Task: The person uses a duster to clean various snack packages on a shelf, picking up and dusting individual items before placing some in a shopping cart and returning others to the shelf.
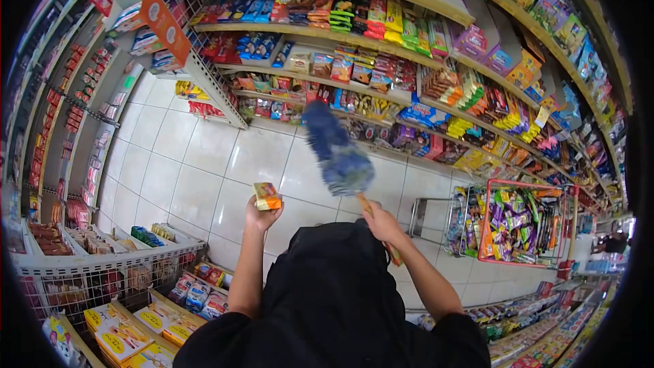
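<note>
My left hand [263,217] is closed around a small yellow and orange snack packet [268,197], held up over the floor. The fingers of my right hand [383,223] are wrapped round the orange handle of a duster [349,169]. Its fluffy blue-grey head points forward and away from me, blurred at the far end. In this view the tip of the duster overlaps the lower shelves of packaged snacks [354,103].
A wire cart [573,232] with a red frame, full of colourful packets, stands at the right. Stocked shelves [68,112] line the left side. A white wire basket [102,260] and yellow boxes [116,327] sit at lower left. White floor tiles [191,157] lie between.
</note>
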Demonstrator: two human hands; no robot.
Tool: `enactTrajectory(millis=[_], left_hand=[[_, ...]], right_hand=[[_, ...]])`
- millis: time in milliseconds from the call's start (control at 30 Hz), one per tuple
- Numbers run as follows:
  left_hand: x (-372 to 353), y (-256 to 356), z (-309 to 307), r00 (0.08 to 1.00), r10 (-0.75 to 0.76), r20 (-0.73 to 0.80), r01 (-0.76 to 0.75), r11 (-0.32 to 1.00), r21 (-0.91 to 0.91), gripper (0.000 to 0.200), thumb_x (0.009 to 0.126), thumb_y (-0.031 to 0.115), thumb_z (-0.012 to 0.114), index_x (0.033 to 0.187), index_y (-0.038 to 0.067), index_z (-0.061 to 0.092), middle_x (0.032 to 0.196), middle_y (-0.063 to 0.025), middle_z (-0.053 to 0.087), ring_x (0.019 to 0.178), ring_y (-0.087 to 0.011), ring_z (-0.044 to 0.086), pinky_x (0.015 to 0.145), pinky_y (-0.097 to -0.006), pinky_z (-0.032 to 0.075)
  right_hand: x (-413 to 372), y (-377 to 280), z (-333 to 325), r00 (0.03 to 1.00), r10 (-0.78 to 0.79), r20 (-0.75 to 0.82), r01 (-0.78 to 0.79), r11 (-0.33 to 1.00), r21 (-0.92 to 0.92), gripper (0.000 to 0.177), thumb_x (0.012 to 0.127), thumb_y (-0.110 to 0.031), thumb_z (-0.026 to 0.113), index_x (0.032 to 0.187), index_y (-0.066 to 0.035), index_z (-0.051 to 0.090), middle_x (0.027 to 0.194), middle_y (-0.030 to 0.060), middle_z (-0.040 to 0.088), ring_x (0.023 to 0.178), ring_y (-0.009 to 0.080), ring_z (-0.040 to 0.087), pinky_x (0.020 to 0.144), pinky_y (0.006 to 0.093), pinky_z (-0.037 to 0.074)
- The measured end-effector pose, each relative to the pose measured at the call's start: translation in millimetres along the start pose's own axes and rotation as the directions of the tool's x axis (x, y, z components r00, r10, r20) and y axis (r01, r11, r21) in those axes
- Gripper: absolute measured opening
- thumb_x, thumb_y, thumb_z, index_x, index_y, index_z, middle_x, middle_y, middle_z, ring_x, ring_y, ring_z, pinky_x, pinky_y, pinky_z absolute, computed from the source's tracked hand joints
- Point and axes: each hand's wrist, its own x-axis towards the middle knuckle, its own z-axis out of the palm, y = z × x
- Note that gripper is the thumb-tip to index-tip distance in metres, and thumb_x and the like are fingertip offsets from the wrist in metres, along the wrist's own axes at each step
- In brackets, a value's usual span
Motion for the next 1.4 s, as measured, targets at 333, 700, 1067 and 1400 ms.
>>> enactTrajectory(millis=[333,700,1067,1400], left_hand=[[-72.6,50.0,22.8,0.887,0.42,0.193,-0.411,0.908,-0.085,0.048,0.092,0.042,0.036,0.122,0.007,0.049,0.124,-0.0117,0.053,0.111,-0.0302,0.051,0.094,-0.0479,0.041],[-66.4,57.1,-47.3,0.838,0.545,0.009,-0.518,0.802,-0.298,0.039,0.091,0.037,0.042,0.109,0.006,0.055,0.108,-0.0091,0.059,0.102,-0.0247,0.054,0.09,-0.0451,0.043],[-71.5,53.3,-46.9,0.904,0.428,0.006,-0.419,0.888,-0.188,0.041,0.093,0.044,0.04,0.116,0.012,0.051,0.107,-0.0087,0.059,0.099,-0.0206,0.056,0.083,-0.0395,0.047],[-106.9,34.1,-8.3,0.866,0.425,-0.265,-0.253,0.827,0.501,0.045,0.092,0.047,0.041,0.128,0.021,0.042,0.114,-0.0029,0.053,0.1,-0.0161,0.052,0.084,-0.0381,0.041]], right_hand=[[58.1,-135.9,-22.9,0.751,-0.484,0.448,0.588,0.799,-0.123,0.022,0.091,-0.026,0.046,0.104,-0.009,0.045,0.071,0.0165,0.06,0.066,0.0378,0.059,0.06,0.0473,0.045],[56.8,-141.8,42.9,0.832,-0.361,0.421,0.468,0.864,-0.184,0.028,0.091,-0.036,0.045,0.1,-0.009,0.045,0.071,0.0214,0.061,0.069,0.0421,0.059,0.061,0.0509,0.046],[79.7,-172.1,67.2,0.834,-0.32,0.45,0.438,0.879,-0.186,0.027,0.092,-0.033,0.043,0.094,-0.007,0.048,0.066,0.0245,0.059,0.066,0.0448,0.057,0.06,0.0533,0.042],[105.5,-181.6,77.9,0.919,-0.278,0.279,0.343,0.913,-0.219,0.029,0.092,-0.035,0.043,0.092,-0.006,0.049,0.068,0.0247,0.059,0.07,0.0458,0.057,0.061,0.0534,0.041]])
